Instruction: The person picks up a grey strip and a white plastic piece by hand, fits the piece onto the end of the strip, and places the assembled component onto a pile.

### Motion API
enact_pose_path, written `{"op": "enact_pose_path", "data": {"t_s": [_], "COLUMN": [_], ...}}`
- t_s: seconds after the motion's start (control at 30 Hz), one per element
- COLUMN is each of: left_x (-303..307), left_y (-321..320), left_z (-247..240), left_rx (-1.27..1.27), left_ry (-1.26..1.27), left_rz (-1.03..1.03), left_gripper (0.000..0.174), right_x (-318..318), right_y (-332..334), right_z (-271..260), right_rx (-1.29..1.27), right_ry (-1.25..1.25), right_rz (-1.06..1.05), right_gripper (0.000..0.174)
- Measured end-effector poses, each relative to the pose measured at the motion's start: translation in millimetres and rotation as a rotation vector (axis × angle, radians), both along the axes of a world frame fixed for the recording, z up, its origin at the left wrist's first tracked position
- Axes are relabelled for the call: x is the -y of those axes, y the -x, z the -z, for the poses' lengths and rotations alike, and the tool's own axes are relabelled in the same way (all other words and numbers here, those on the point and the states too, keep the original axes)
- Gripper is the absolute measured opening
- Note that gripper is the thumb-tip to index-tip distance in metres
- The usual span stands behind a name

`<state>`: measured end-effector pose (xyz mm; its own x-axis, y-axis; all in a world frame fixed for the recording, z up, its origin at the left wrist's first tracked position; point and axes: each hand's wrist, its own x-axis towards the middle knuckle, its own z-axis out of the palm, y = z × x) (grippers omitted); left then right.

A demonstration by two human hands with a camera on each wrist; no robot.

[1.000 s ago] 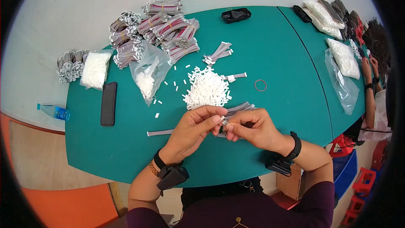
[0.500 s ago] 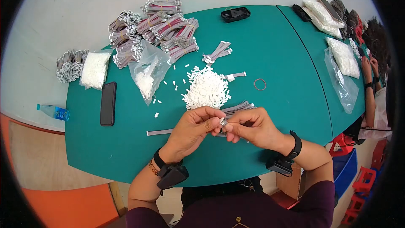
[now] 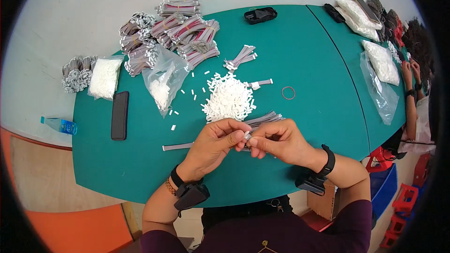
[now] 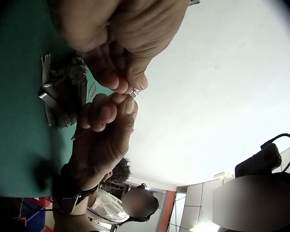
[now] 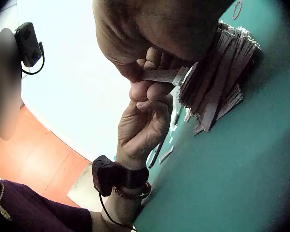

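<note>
My left hand [image 3: 212, 144] pinches a small white plastic piece [image 3: 247, 135] between thumb and forefinger. Facing it, my right hand [image 3: 284, 145] grips a grey ribbon cable [image 5: 159, 75] close to its end, and the fingertips of both hands meet. In the left wrist view a small pale connector [image 4: 134, 93] shows between the fingertips. Just behind the hands is a pile of white plastic pieces [image 3: 228, 97]. Partly covered by the right hand, a stack of ribbon cables [image 5: 217, 77] lies on the green table [image 3: 318, 98].
Bundled ribbon cables [image 3: 187, 30] are heaped at the back left, near an open plastic bag [image 3: 164, 77] of white pieces. A phone [image 3: 120, 115] and a full bag [image 3: 105, 78] lie left. A red rubber band [image 3: 288, 93] and a black pouch [image 3: 260, 15] lie farther back. Another person's arms [image 3: 411, 98] reach in at right.
The fingertips have drawn slightly closer, with the white piece and the cable end now together between them. Both hands otherwise stay in place.
</note>
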<state>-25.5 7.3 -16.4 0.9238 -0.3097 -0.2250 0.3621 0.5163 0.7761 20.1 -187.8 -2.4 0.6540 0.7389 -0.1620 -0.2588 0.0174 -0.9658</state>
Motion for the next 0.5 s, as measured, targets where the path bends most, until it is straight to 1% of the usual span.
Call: {"op": "enact_pose_path", "data": {"t_s": [0.5], "left_x": [-0.1], "left_y": [-0.3], "left_z": [0.1], "left_rx": [0.002], "left_ry": [-0.002], "left_rz": [0.008], "left_gripper": [0.017], "right_x": [-0.4], "right_y": [0.3], "right_z": [-1.5], "right_rx": [0.004], "right_ry": [0.003], "right_rz": [0.006], "right_gripper": [0.014]}}
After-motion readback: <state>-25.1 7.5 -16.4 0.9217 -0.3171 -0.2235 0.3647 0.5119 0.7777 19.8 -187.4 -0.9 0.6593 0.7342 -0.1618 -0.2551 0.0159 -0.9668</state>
